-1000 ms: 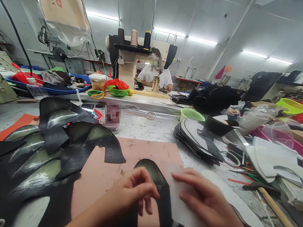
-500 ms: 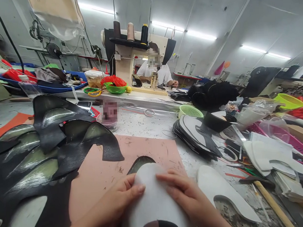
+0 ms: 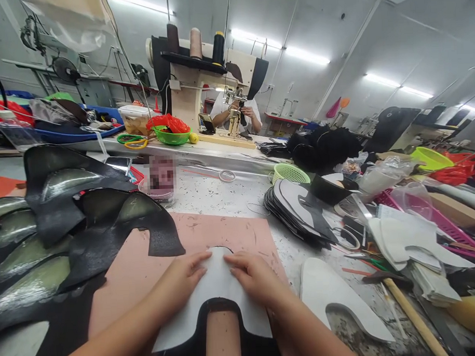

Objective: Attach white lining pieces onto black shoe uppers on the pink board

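Steadying a white U-shaped sheet (image 3: 218,282) over a black piece (image 3: 261,348), at the lower centre of the frame, above a pink mat (image 3: 126,270). Touching both its edges near the rounded tip with left fingers (image 3: 203,256) and right fingers (image 3: 234,258), thumbs and forefingers apart, clamped on nothing. Seemingly lining up white on black; likely calls next for evening the margins, then smoothing flat.

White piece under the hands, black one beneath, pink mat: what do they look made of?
White piece: perhaps card or thin lining; smooth, matte, clean-edged. Black piece: possibly leather or synthetic; dull, dark, mostly covered, so uncertain. Pink mat: maybe rubber or plastic; flat, dull, scuffed.
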### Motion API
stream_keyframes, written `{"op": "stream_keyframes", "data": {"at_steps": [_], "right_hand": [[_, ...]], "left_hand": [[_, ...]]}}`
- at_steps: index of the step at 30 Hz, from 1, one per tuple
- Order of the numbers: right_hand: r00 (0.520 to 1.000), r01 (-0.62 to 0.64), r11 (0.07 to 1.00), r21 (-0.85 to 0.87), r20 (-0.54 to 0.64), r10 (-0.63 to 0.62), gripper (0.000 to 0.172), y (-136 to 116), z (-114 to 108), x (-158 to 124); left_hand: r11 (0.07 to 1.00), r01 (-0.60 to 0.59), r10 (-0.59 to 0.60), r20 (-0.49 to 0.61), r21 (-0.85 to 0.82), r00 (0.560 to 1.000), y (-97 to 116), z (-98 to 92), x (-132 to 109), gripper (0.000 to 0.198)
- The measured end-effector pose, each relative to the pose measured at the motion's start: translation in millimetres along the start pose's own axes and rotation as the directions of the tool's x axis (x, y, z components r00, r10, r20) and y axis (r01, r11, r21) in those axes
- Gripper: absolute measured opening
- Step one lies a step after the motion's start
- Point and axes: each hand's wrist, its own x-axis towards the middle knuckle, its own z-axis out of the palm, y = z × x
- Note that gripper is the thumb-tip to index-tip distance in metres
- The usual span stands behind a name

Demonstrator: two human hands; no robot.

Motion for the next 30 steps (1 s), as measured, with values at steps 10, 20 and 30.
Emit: {"op": "stream_keyframes", "data": {"at_steps": [10,20,30], "right_hand": [[0.998,-0.049,0.998,0.03,-0.043,0.05,0.034,9.2,1.1,1.2],[0.999,-0.011,1.0,0.026,-0.045,0.012,0.036,17.7,0.9,-3.9],[0.998,-0.006,0.998,-0.062,-0.059,0.003,0.038,9.4,3.8,-4.8]], "left_hand": [[0.974,-0.077,0.081,-0.007,0.215,0.997,-4.1,3.6,-3.6,0.041],[0.963,-0.11,0.112,0.005,0.246,0.994,-3.4,7.1,-10.0,0.039],[0.97,-0.074,0.083,-0.032,0.23,0.996,-3.5,7.2,-1.8,0.037]]}}
